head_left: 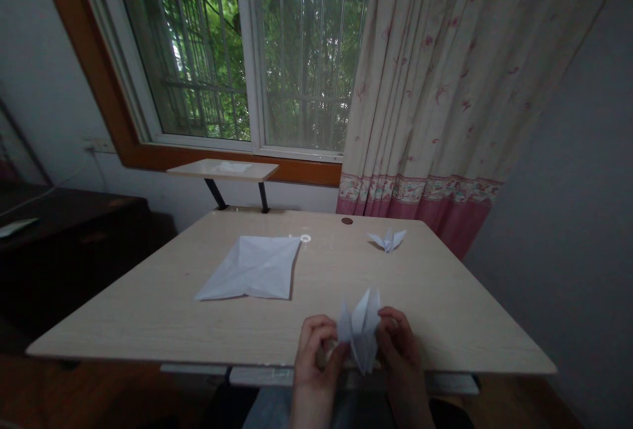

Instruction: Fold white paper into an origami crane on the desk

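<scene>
The left hand [316, 346] and the right hand [403, 346] pinch 1 folded white paper form [363, 331] between them, thumbs toward the wearer and fingertips at its 2 sides; the left fingers are curled against its left side, the right fingers bent against its right; the form stands upright in the grip, pointed flaps up and 1 narrow tip down, at the near edge of the pale wooden desk [148, 323], right of its middle.

Beyond the hands and slightly to the right, 1 winged paper figure [388, 242] rests on the desktop, its 2 flaps spread; to the left lies 1 creased white sheet [262, 269], opened out, well apart from the figure; a round brown disc [347, 221] sits near the far edge.

At the far left, a raised shelf [190, 169] on dark supports bears more white paper [232, 167]; behind it are a barred window [306, 73] with greenery outside and, to the right, a patterned curtain [430, 86] with a pink hem; a dark cabinet [74, 218] stands left of the desk.
</scene>
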`<action>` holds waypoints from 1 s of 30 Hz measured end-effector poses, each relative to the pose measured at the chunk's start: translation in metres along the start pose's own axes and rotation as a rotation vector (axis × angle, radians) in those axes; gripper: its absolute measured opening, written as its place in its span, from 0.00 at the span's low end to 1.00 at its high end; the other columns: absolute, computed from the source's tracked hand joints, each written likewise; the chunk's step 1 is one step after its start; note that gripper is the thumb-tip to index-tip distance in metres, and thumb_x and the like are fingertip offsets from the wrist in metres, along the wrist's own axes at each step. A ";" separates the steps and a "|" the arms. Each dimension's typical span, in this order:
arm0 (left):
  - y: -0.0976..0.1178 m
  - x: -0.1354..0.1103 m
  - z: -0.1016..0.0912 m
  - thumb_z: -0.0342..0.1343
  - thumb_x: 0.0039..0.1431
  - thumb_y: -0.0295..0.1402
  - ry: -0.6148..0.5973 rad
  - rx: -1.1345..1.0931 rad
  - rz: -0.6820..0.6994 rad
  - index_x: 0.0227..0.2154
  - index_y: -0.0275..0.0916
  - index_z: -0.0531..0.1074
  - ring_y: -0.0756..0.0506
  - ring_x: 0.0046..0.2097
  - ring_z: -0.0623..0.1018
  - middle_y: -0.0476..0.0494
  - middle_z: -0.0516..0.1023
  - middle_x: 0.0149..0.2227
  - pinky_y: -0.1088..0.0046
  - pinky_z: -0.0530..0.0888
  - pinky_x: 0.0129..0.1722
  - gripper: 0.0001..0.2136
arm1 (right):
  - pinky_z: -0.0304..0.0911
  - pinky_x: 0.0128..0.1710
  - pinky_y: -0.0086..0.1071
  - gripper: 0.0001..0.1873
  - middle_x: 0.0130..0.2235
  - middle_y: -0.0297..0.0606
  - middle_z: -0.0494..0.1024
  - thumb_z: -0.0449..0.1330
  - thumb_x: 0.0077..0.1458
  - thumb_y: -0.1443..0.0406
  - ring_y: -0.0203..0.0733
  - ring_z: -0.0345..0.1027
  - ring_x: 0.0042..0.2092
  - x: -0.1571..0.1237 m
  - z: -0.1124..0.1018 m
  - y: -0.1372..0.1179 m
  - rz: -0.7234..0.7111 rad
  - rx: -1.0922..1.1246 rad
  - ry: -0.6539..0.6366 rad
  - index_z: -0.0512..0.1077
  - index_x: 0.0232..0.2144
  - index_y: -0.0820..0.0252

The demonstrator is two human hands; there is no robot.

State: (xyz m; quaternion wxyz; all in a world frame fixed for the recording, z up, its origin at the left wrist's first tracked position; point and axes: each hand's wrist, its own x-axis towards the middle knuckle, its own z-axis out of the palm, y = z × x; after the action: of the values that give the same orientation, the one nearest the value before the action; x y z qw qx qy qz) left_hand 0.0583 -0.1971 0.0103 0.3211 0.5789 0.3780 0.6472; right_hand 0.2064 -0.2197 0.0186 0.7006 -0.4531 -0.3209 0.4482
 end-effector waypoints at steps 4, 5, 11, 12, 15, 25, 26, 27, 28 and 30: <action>0.007 -0.006 -0.009 0.61 0.62 0.51 -0.227 -0.191 0.066 0.28 0.40 0.80 0.44 0.35 0.79 0.41 0.78 0.31 0.72 0.76 0.36 0.19 | 0.59 0.22 0.28 0.30 0.26 0.28 0.72 0.73 0.45 0.47 0.37 0.63 0.23 0.001 0.000 -0.003 0.039 0.140 0.073 0.71 0.46 0.49; 0.011 -0.006 -0.011 0.57 0.63 0.54 -0.336 -0.229 0.074 0.29 0.40 0.81 0.43 0.34 0.79 0.40 0.79 0.31 0.71 0.76 0.37 0.22 | 0.57 0.21 0.27 0.29 0.25 0.27 0.71 0.72 0.46 0.46 0.36 0.61 0.22 0.001 0.000 -0.003 0.037 0.137 0.101 0.71 0.46 0.48; 0.020 -0.005 -0.006 0.27 0.61 0.69 -0.585 -0.274 -0.135 0.28 0.39 0.84 0.37 0.38 0.80 0.32 0.82 0.34 0.61 0.77 0.40 0.47 | 0.65 0.27 0.30 0.20 0.30 0.34 0.76 0.70 0.51 0.47 0.40 0.67 0.30 0.000 -0.002 -0.007 -0.233 -0.200 0.183 0.77 0.38 0.53; 0.019 -0.006 -0.004 0.33 0.61 0.69 -0.538 -0.232 -0.156 0.26 0.39 0.83 0.38 0.36 0.80 0.34 0.81 0.32 0.63 0.76 0.39 0.43 | 0.67 0.30 0.31 0.18 0.33 0.37 0.78 0.69 0.52 0.47 0.42 0.69 0.32 -0.002 -0.001 -0.008 -0.272 -0.255 0.154 0.78 0.36 0.53; 0.015 -0.008 -0.002 0.55 0.58 0.63 -0.372 -0.070 -0.183 0.25 0.38 0.78 0.42 0.32 0.77 0.41 0.78 0.28 0.69 0.73 0.34 0.30 | 0.71 0.34 0.33 0.17 0.35 0.39 0.80 0.66 0.55 0.47 0.45 0.73 0.36 -0.010 0.002 -0.012 -0.290 -0.344 0.063 0.80 0.34 0.53; 0.021 0.007 -0.021 0.54 0.70 0.42 -0.087 0.123 -0.075 0.27 0.39 0.73 0.48 0.33 0.74 0.49 0.73 0.28 0.76 0.71 0.34 0.17 | 0.64 0.23 0.30 0.23 0.21 0.35 0.76 0.62 0.56 0.46 0.41 0.69 0.24 -0.021 0.000 -0.014 0.099 -0.540 -0.281 0.82 0.31 0.59; 0.022 0.008 -0.023 0.55 0.69 0.40 -0.083 0.145 -0.051 0.30 0.39 0.75 0.48 0.34 0.75 0.49 0.74 0.30 0.77 0.71 0.35 0.13 | 0.60 0.21 0.29 0.23 0.19 0.33 0.73 0.61 0.58 0.47 0.39 0.66 0.22 -0.023 0.002 -0.014 0.105 -0.624 -0.316 0.82 0.31 0.59; 0.023 0.009 -0.024 0.57 0.68 0.37 -0.088 0.168 -0.023 0.32 0.39 0.76 0.48 0.35 0.76 0.48 0.76 0.32 0.77 0.71 0.36 0.11 | 0.58 0.21 0.28 0.22 0.18 0.32 0.72 0.60 0.58 0.48 0.38 0.65 0.22 -0.027 0.004 -0.016 0.081 -0.688 -0.312 0.82 0.33 0.59; 0.025 0.009 -0.024 0.58 0.68 0.36 -0.099 0.186 -0.001 0.33 0.40 0.77 0.48 0.36 0.77 0.48 0.77 0.33 0.77 0.72 0.37 0.09 | 0.58 0.22 0.28 0.21 0.20 0.32 0.73 0.60 0.58 0.49 0.38 0.65 0.22 -0.030 0.007 -0.019 0.031 -0.724 -0.265 0.82 0.37 0.59; 0.030 0.007 -0.023 0.58 0.67 0.32 -0.143 0.208 0.032 0.33 0.41 0.79 0.49 0.35 0.78 0.48 0.79 0.33 0.78 0.72 0.36 0.07 | 0.59 0.22 0.28 0.24 0.20 0.30 0.72 0.59 0.59 0.49 0.38 0.65 0.22 -0.037 0.015 -0.026 -0.037 -0.725 -0.202 0.80 0.46 0.59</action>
State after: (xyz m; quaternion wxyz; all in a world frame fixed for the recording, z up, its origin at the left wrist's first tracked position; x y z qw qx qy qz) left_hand 0.0349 -0.2092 0.0389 0.2750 0.6598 0.4100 0.5665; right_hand 0.1880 -0.2529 0.0463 0.4676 -0.6193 -0.5343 0.3351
